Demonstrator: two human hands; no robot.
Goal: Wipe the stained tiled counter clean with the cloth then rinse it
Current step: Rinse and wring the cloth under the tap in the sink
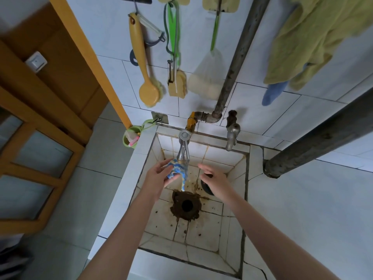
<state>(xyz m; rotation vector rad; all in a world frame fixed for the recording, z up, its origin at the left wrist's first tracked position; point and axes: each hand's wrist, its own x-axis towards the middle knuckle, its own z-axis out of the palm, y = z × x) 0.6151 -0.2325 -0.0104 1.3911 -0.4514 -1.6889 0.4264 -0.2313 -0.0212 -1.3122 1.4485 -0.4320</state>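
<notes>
Rinse step, we judge. Our left hand (156, 178) grips the blue cloth (177, 170), bunched right under the tap (183, 146) and above the drain (186, 205) of the tiled sink (141, 150). Our right hand (214, 179) hangs beside it, fingers loose, holding nothing. The counter (302, 209) looks pale where we see it, so wiping seems done, with rinsing and wringing left. We can't tell if water runs: the streak below the cloth could be a dangling end. The dark round thing (204, 188) under the right hand is half hidden, and the counter edge is cut off.
</notes>
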